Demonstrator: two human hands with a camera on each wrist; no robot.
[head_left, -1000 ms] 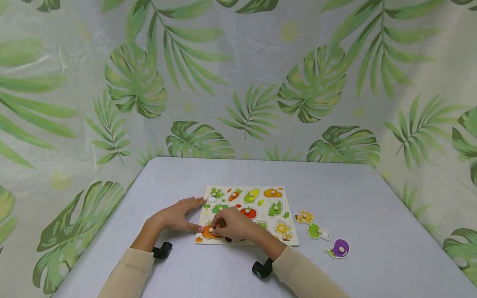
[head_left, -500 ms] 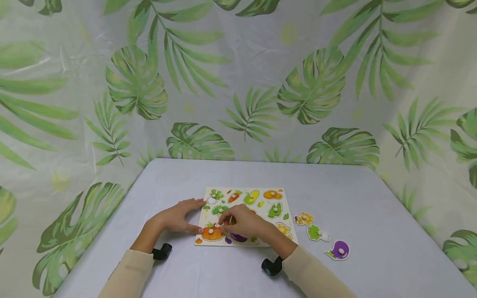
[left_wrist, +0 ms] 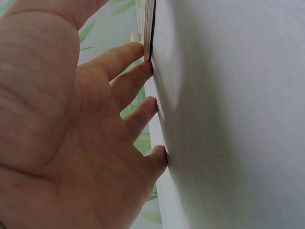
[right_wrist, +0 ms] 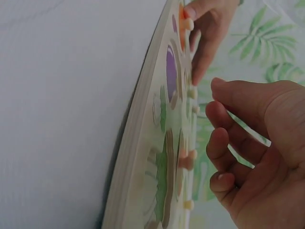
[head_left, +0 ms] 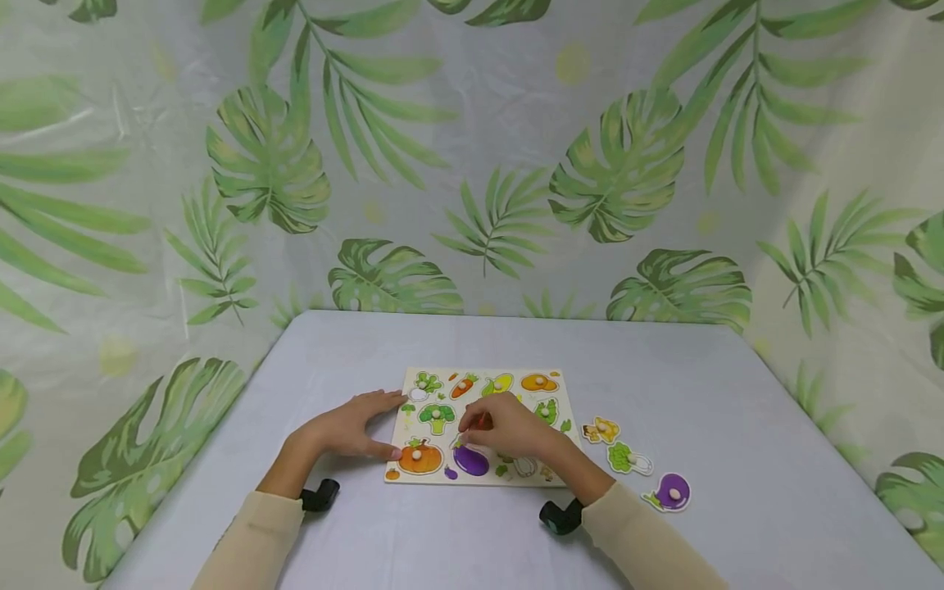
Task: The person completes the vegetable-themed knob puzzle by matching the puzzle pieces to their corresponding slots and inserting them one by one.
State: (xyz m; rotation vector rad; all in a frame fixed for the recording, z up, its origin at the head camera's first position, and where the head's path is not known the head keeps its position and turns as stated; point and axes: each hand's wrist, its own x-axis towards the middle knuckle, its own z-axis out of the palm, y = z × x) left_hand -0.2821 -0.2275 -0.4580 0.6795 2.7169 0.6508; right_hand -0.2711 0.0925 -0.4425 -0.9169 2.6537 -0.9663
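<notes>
My left hand (head_left: 354,426) rests at the left edge of a cream vegetable puzzle board (head_left: 428,481), fingers spread and thumb by the pumpkin piece (head_left: 424,462). In the left wrist view, two fingertips (left_wrist: 138,50) touch the board's side. Over the middle of the board hovers my right hand (head_left: 509,426), its fingers loosely bent and holding nothing; it hides part of the tomato piece. Below it shows the purple eggplant recess (head_left: 470,461), without a knob. Knobbed pieces such as broccoli (head_left: 437,418), carrot (head_left: 464,386) and turnip (head_left: 424,386) sit in the board.
Right of the board lie three loose knobbed pieces: a mushroom (head_left: 601,430), a leafy green vegetable (head_left: 629,459) and a purple eggplant (head_left: 672,492). A white cloth covers the table (head_left: 413,541). A leaf-patterned curtain (head_left: 501,164) hangs around its back and sides.
My right hand has let go of the pumpkin piece's knob and moved right across the board, uncovering the pumpkin, broccoli and eggplant recess. The left hand has stayed in place.
</notes>
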